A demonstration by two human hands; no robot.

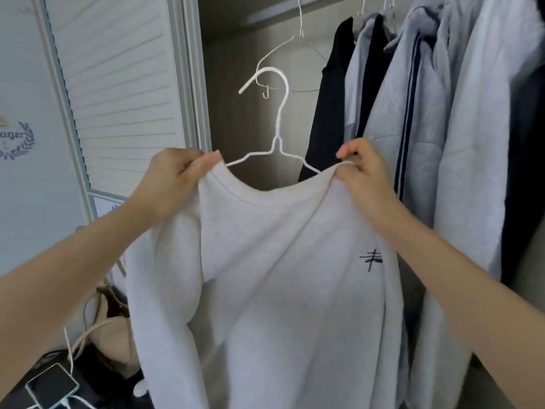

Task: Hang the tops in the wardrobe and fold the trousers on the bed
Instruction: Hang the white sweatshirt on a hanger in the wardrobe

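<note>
I hold a pale grey sweatshirt (280, 276) up in front of the open wardrobe (236, 128), with a white wire hanger (278, 143) already inside its neck opening. My left hand (174, 181) pinches the left shoulder seam, thumb and fingers curled round the fabric and, as far as I can judge, the hanger arm beneath it. My right hand (362, 175) pinches the right shoulder at the collar edge in the same manner; whether it also traps the wire there I cannot tell. The hanger's hook points up and to the left, free of any support. The garment hangs from my two grips alone, its body and sleeves falling towards the near bottom edge of the view. Farther in, an empty wire hanger (290, 63) hangs from above, and to the right a row of hung garments (427, 128), dark and light grey, fills the wardrobe. Lower left, near me, lie a beige bag (112, 335) and a phone (53, 385) with a white cable. Risks noted: the collar is wide and the wire arms thin, so a shoulder may slide off if I release before both sides sit evenly. The free hook could snag the empty hanger behind it on the way up. The trailing sleeve could catch on the bag or the cable below. The trousers and the bed are not in view.
</note>
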